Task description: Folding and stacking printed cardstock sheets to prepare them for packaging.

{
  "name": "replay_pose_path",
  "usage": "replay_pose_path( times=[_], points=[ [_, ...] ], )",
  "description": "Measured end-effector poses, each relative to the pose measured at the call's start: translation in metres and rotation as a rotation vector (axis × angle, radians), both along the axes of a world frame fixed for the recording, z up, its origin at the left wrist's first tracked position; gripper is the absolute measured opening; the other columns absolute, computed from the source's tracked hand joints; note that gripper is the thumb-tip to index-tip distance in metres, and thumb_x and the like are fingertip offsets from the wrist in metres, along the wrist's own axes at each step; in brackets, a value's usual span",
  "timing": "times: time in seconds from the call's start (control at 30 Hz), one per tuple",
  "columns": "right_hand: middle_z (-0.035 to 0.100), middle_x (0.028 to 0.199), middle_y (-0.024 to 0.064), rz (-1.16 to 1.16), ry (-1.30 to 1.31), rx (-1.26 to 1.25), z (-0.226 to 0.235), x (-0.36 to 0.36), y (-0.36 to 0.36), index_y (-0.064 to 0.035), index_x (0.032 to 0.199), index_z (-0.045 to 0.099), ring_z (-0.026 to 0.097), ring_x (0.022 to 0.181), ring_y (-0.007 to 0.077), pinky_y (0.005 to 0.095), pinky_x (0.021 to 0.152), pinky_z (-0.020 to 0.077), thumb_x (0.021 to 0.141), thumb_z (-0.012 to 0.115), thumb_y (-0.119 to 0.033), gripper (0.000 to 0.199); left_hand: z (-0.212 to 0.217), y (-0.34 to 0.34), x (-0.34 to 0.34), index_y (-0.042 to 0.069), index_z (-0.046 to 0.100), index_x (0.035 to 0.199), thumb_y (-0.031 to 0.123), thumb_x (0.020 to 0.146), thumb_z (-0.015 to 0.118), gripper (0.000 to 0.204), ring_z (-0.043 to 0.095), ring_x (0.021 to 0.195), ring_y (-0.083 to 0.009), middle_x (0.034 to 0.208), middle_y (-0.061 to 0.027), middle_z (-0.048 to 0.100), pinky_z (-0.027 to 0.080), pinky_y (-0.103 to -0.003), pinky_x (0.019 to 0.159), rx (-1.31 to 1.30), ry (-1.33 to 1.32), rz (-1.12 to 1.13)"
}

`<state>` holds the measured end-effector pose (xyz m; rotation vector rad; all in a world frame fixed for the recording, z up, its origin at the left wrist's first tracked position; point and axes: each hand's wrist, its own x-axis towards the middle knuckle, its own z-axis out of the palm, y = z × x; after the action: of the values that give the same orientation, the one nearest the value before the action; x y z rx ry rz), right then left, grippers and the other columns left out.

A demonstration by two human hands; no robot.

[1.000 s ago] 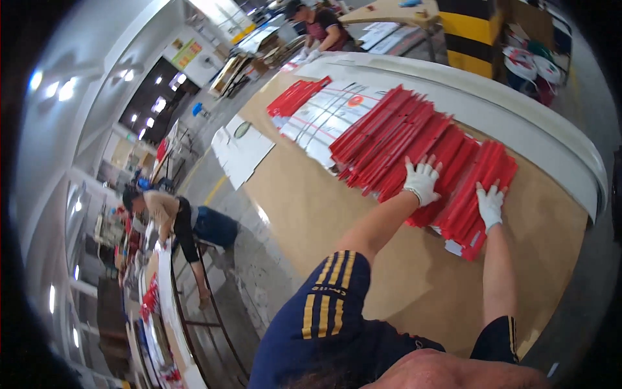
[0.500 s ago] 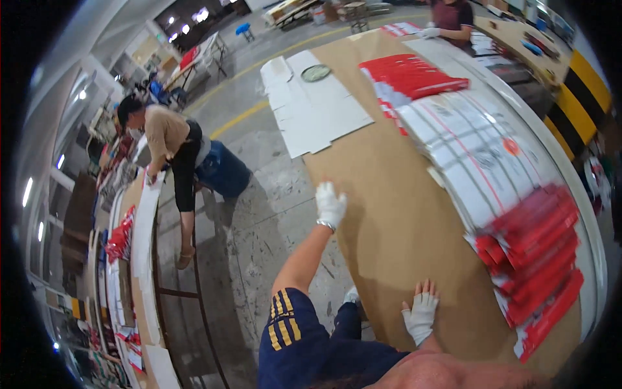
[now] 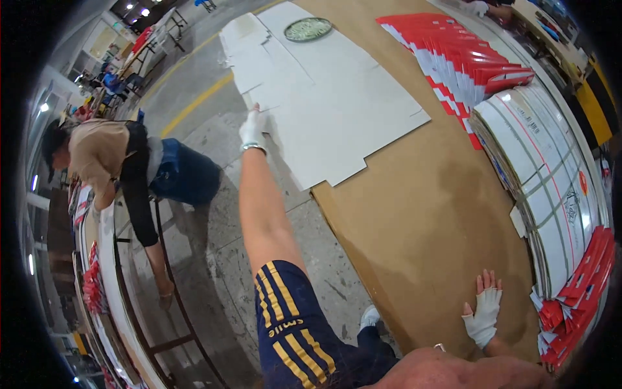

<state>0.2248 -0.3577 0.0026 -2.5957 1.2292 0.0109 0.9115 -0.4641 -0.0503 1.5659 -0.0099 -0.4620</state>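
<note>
My left hand (image 3: 252, 131), in a white fingertip-less glove with a bracelet at the wrist, reaches far forward to the left edge of a flat white cardboard sheet (image 3: 337, 110). Its fingers are closed at that edge; their undersides are hidden. The sheet has stepped, notched edges and lies on the brown-topped table (image 3: 402, 214), jutting past its left side. On the brown surface at the near right, my right hand (image 3: 486, 314), gloved alike, lies flat with its fingers spread and holds nothing. A round dish with pale green contents (image 3: 308, 30) sits on the sheet's far part.
Along the table's right side lie fanned red and white folded cartons (image 3: 453, 52), a strapped white bundle (image 3: 538, 168) and more red cartons (image 3: 576, 298). A person (image 3: 103, 146) bends over another table at left, beside a blue barrel (image 3: 188, 172). Another person's gloved hand (image 3: 478, 8) shows at the far right.
My left hand has gone forward from the brown tabletop's edge to the white cardboard sheet. My right hand stays flat on the table. The view has shifted forward and left.
</note>
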Motion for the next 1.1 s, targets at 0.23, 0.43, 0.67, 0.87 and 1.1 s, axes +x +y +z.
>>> replay_pose_path(
  times=[0.23, 0.43, 0.67, 0.87, 1.1],
  points=[
    [0.029, 0.147, 0.0216, 0.005, 0.015, -0.003, 0.006, 0.002, -0.001, 0.0015, 0.139, 0.033, 0.024, 0.137, 0.043, 0.0567, 0.111, 0.0117, 0.086, 0.047, -0.032, 0.064, -0.008, 0.002, 0.035, -0.003, 0.063, 0.095, 0.023, 0.075, 0.073, 0.034, 0.06, 0.076, -0.0197, 0.089, -0.0103, 0.064, 0.048, -0.033, 0.066, 0.047, -0.125, -0.204],
    [0.032, 0.145, 0.0213, -0.007, -0.042, 0.017, 0.001, 0.005, -0.002, 0.0013, 0.138, 0.034, 0.025, 0.136, 0.0423, 0.0568, 0.111, 0.0132, 0.084, 0.05, -0.028, 0.064, 0.001, 0.016, -0.009, -0.002, 0.059, 0.096, 0.008, 0.077, 0.069, 0.023, 0.06, 0.074, -0.0184, 0.088, -0.0092, 0.063, 0.049, -0.031, 0.065, -0.089, -0.153, -0.261],
    [0.033, 0.145, 0.0203, 0.016, -0.084, -0.048, -0.003, 0.0, -0.002, 0.0023, 0.137, 0.035, 0.027, 0.136, 0.0409, 0.0563, 0.111, 0.0149, 0.078, 0.055, -0.021, 0.066, 0.02, 0.084, -0.138, -0.001, 0.056, 0.094, 0.004, 0.082, 0.063, 0.015, 0.057, 0.079, -0.0137, 0.089, -0.0072, 0.061, 0.048, -0.027, 0.07, -0.137, -0.119, -0.317],
    [0.038, 0.141, 0.0213, -0.213, -0.341, -0.025, -0.018, -0.022, 0.009, 0.0018, 0.14, 0.031, 0.033, 0.13, 0.0417, 0.0492, 0.111, 0.0223, 0.077, 0.059, -0.013, 0.071, 0.023, 0.169, -0.277, -0.001, 0.056, 0.099, 0.009, 0.081, 0.066, 0.022, 0.056, 0.08, -0.0126, 0.092, -0.0052, 0.062, 0.047, -0.028, 0.071, -0.15, -0.089, -0.357],
    [0.032, 0.145, 0.0218, -0.16, -0.143, 0.002, -0.016, -0.192, 0.188, 0.0021, 0.139, 0.034, 0.03, 0.133, 0.0414, 0.0539, 0.111, 0.0206, 0.077, 0.054, -0.019, 0.068, 0.014, 0.288, -0.463, -0.001, 0.055, 0.105, 0.009, 0.081, 0.066, 0.028, 0.058, 0.081, -0.0145, 0.093, -0.0064, 0.062, 0.048, -0.028, 0.072, -0.035, -0.041, -0.314]
  ],
)
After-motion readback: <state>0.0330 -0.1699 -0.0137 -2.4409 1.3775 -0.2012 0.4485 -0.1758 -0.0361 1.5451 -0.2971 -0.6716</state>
